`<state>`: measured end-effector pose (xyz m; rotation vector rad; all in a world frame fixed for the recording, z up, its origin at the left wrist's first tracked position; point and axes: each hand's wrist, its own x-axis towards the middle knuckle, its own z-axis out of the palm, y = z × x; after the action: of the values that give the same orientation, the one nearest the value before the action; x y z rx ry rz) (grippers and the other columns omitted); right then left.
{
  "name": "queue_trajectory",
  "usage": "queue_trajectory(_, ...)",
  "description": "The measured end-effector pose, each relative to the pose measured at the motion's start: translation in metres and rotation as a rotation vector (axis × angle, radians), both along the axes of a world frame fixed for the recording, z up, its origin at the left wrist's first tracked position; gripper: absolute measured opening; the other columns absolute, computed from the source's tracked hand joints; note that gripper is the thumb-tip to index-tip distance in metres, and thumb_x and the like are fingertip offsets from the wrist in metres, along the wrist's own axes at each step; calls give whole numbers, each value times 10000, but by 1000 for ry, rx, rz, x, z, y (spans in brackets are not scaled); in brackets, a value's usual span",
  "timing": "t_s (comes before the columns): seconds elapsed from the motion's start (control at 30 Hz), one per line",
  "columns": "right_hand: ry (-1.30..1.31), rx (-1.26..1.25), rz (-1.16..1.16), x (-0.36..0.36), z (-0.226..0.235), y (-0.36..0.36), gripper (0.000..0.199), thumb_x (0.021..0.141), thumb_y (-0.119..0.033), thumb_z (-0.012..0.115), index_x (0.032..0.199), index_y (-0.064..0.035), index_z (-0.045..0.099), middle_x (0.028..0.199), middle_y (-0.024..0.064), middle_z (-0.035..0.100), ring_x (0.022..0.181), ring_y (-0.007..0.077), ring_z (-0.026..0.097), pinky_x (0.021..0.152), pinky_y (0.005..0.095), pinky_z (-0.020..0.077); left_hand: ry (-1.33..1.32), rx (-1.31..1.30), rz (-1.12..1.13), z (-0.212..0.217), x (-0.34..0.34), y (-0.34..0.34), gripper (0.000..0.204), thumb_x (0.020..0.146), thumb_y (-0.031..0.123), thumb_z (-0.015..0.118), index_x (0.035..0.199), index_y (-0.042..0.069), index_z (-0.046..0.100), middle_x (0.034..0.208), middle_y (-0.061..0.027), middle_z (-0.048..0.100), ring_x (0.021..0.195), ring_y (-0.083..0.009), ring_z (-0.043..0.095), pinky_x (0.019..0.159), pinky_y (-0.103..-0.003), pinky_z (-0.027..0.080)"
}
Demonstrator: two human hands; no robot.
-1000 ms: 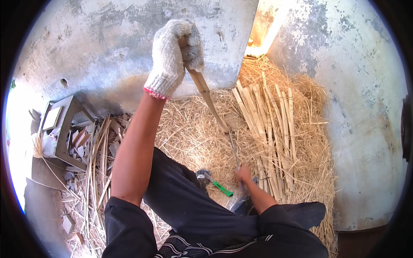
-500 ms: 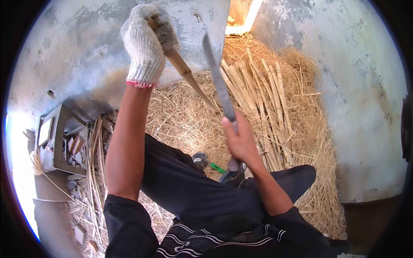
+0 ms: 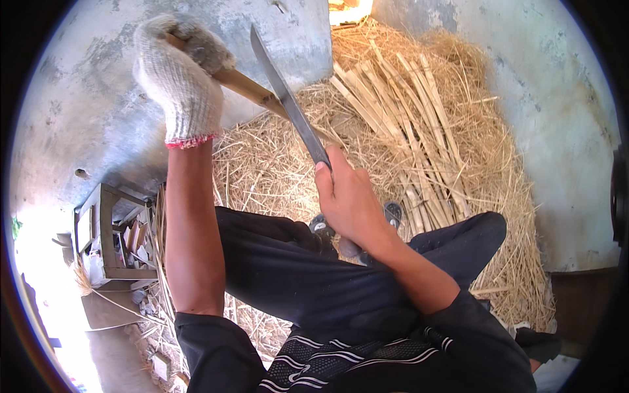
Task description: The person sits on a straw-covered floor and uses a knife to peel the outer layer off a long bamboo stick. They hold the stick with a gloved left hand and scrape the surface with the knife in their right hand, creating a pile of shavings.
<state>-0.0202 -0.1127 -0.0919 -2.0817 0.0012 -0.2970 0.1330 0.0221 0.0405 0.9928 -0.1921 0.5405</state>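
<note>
A knitted white glove with a pink cuff covers my left hand (image 3: 182, 75), raised at the upper left. Its fingers wrap round a bamboo pole (image 3: 247, 88), which slants down to the right toward the straw. My bare right hand (image 3: 354, 200) grips a long knife (image 3: 298, 118) with a dark, slightly curved blade. The blade points up and left and crosses in front of the pole; whether it touches the bamboo I cannot tell. Part of the handle is hidden by my fingers.
Split bamboo strips (image 3: 419, 131) lie on loose straw (image 3: 268, 170) beyond my right hand. Worn grey walls (image 3: 511, 111) rise around. A wooden frame (image 3: 105, 229) filled with scraps stands at the left. My dark-trousered legs (image 3: 301, 281) are bent below my hands.
My left hand and the pole have shifted left and a little lower in the picture. The knife has swung left, so its blade now crosses the pole; before, they stood apart.
</note>
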Motion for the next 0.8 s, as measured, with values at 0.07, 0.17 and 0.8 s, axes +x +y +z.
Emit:
queue_trajectory(0.07,47,-24,-9,6,-14,0,193,953,-131,463,1022,45,504,537,218,536,522,404,597,505,500,458,37,-63,35,-1,4,6,230,816,236,486,621,139,412,497,14,297,428,-151,279,467,-348,289)
queue_trajectory(0.17,147,-113,-56,23,-61,-13,190,931,-116,452,991,51,518,608,253,579,518,436,574,532,502,448,34,-12,-43,6,-29,-13,228,808,227,478,612,133,408,489,14,290,415,-144,271,460,-336,277)
queue_trajectory(0.8,198,-217,-63,29,-66,-40,300,887,-68,475,1107,126,538,632,166,605,504,250,614,415,382,503,-56,79,-55,4,-39,-45,222,783,106,450,574,108,376,506,-19,311,419,-152,276,463,-340,303)
